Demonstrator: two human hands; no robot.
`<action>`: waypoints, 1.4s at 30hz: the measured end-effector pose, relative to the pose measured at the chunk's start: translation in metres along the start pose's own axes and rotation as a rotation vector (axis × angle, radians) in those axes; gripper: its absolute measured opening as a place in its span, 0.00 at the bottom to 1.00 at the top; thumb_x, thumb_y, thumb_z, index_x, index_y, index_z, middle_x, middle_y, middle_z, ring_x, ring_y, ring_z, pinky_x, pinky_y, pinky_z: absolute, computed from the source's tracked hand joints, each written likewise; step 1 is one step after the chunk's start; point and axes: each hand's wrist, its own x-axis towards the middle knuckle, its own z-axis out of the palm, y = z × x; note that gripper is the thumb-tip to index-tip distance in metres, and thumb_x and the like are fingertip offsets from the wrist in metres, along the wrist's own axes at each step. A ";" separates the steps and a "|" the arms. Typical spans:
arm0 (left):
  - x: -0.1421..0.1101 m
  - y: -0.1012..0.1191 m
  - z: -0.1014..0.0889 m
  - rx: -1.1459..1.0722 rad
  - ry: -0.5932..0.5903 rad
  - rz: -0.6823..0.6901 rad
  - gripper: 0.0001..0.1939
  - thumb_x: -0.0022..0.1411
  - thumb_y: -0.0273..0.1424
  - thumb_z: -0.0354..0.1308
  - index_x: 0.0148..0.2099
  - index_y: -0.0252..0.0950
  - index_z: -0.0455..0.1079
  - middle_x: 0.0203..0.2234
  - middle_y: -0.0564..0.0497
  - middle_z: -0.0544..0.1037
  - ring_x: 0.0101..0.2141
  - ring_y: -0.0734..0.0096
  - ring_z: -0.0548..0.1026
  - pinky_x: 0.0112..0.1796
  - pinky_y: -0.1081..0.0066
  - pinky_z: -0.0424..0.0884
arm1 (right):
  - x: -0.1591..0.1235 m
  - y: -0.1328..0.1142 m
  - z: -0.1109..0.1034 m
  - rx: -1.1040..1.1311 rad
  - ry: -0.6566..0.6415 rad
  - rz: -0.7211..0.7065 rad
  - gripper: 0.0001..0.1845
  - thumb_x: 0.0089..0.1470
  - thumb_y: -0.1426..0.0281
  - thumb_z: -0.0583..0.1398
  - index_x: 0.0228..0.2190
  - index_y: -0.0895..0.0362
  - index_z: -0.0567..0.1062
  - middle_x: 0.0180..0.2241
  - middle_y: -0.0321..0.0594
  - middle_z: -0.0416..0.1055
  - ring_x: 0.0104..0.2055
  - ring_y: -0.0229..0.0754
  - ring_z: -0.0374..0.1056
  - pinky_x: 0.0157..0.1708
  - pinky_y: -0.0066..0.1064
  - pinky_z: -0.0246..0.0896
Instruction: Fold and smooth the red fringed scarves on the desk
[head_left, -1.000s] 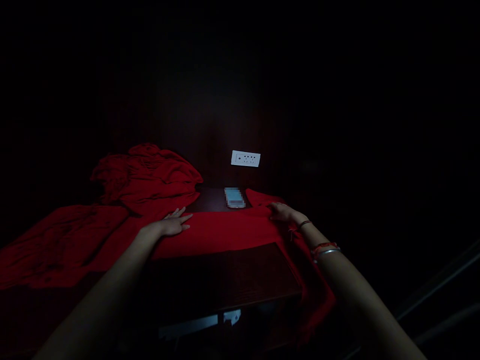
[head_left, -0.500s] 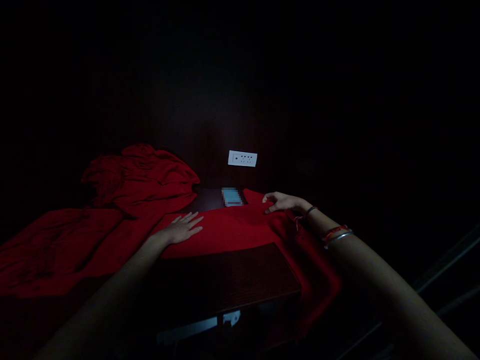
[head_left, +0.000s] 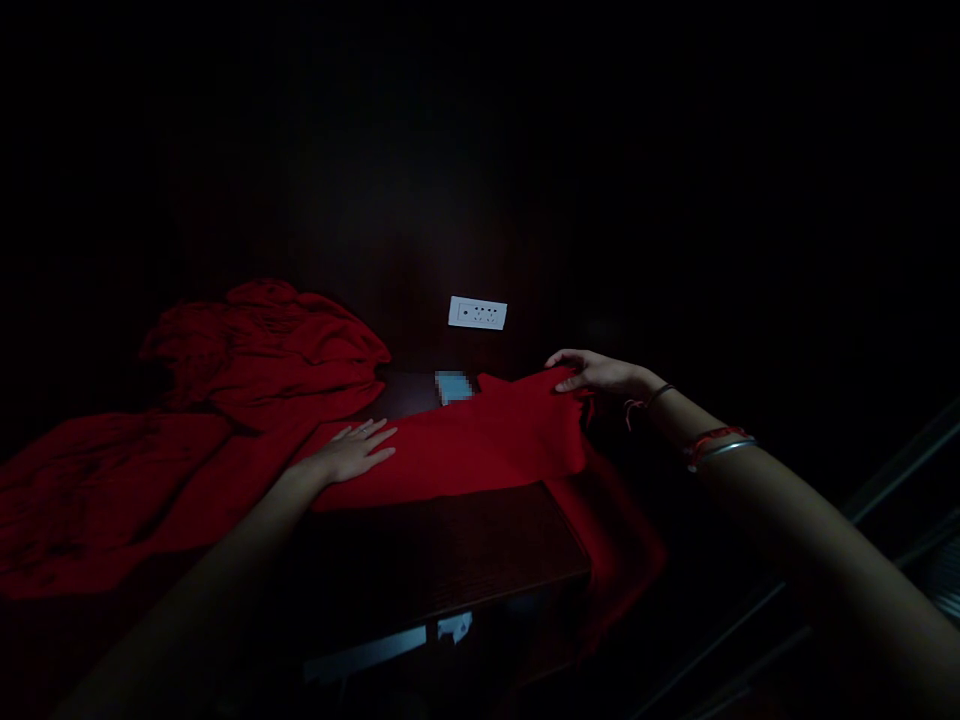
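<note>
A long red cloth [head_left: 465, 445] lies across a dark wooden table [head_left: 450, 555], and part of it hangs down past the right end. My left hand [head_left: 352, 453] rests flat on the cloth with its fingers spread. On the right, my right hand [head_left: 585, 372] pinches the cloth's far edge between thumb and fingers and holds that part raised off the table. More red fabric [head_left: 270, 355] lies crumpled in a heap at the back left, and a wrinkled stretch [head_left: 112, 490] spreads over the left side.
A blurred light-blue rectangular thing [head_left: 454, 387] lies behind the cloth. Above it, a white socket panel [head_left: 478, 313] is fixed to the dark back wall. Pale objects [head_left: 454, 628] show under the table's front edge. Much of the scene is too dark to make out.
My right hand has moved right and up, lifting the pinched cloth edge with it. My left hand stays flat on the cloth. The whole view has shifted slightly.
</note>
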 end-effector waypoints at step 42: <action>-0.011 0.022 -0.012 -0.061 0.018 -0.199 0.34 0.51 0.55 0.29 0.58 0.47 0.39 0.57 0.50 0.38 0.54 0.51 0.37 0.46 0.44 0.37 | 0.052 0.092 -0.005 -0.990 0.601 0.501 0.17 0.49 0.78 0.43 0.41 0.63 0.60 0.34 0.55 0.65 0.36 0.50 0.64 0.30 0.38 0.57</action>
